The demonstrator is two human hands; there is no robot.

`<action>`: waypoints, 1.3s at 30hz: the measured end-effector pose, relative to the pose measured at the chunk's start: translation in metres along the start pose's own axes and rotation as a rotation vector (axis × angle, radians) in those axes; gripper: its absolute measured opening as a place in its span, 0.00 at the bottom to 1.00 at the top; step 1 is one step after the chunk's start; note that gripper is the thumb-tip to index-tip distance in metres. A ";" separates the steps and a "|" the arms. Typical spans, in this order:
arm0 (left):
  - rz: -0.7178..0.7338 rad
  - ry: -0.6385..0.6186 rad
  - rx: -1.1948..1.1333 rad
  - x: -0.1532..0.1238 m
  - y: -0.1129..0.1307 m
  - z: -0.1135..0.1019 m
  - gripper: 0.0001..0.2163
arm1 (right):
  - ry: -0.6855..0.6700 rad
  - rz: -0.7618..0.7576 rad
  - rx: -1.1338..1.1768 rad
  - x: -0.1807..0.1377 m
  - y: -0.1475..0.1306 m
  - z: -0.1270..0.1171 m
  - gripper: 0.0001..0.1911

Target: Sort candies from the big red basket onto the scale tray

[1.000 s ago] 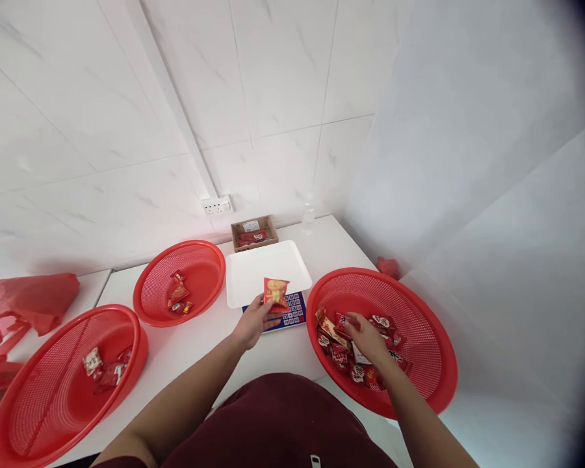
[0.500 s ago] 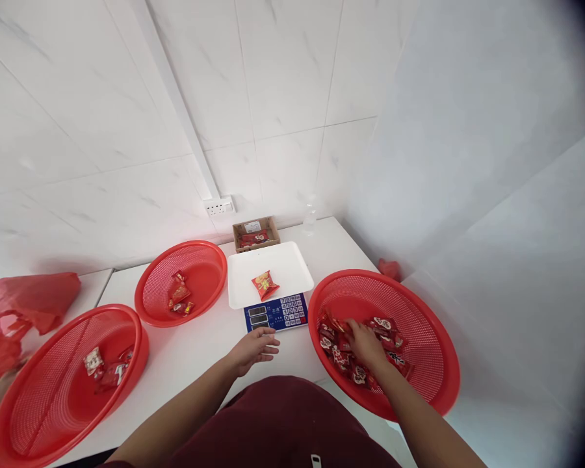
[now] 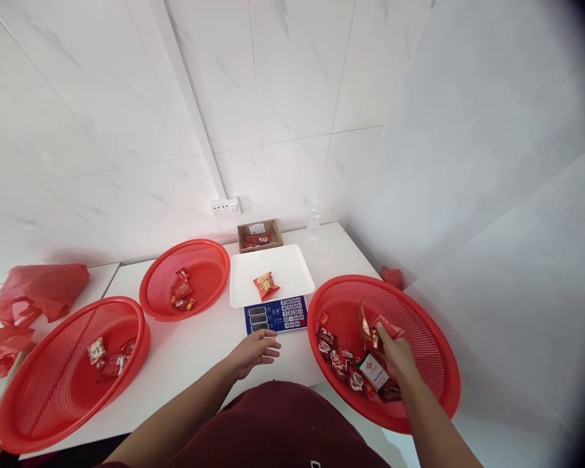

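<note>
In the large red basket (image 3: 441,338) on the right, my right hand (image 3: 394,351) is closed on red snack packets (image 3: 389,326); how many it grips I cannot make out. Below it lie several red packets (image 3: 338,364) and a white packet with a green edge (image 3: 372,370). My left hand (image 3: 254,353) hovers empty with its fingers apart, just in front of the scale's blue keypad (image 3: 276,314). One red and yellow snack packet (image 3: 266,285) rests on the white weighing tray (image 3: 246,265).
Two more red baskets, one at the back (image 3: 217,273) and one in front (image 3: 34,390), hold a few packets each. A cardboard box (image 3: 260,235) with red packets stands behind the scale, beside a clear bottle (image 3: 314,222). Red plastic bags (image 3: 43,289) and another person's arm (image 3: 0,409) are far left.
My right hand has shifted slightly right and lifted red packets from the pile, uncovering the white packet. My left hand stays by the scale. The camera view has shifted a little.
</note>
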State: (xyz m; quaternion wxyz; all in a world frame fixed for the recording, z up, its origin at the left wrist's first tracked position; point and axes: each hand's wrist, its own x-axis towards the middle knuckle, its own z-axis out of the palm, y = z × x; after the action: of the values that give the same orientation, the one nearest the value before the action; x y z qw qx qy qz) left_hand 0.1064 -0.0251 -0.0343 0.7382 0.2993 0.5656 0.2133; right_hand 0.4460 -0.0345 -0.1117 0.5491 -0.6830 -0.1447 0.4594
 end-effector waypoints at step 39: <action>-0.074 -0.023 -0.448 0.004 -0.009 0.002 0.13 | -0.599 -0.206 -0.802 -0.033 0.042 0.019 0.29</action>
State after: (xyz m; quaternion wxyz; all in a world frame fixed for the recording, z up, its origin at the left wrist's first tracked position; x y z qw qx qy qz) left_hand 0.1087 -0.0292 -0.0429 0.8001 0.1092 0.5062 0.3027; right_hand 0.4004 -0.0607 -0.1325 0.2209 -0.6605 -0.5272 0.4869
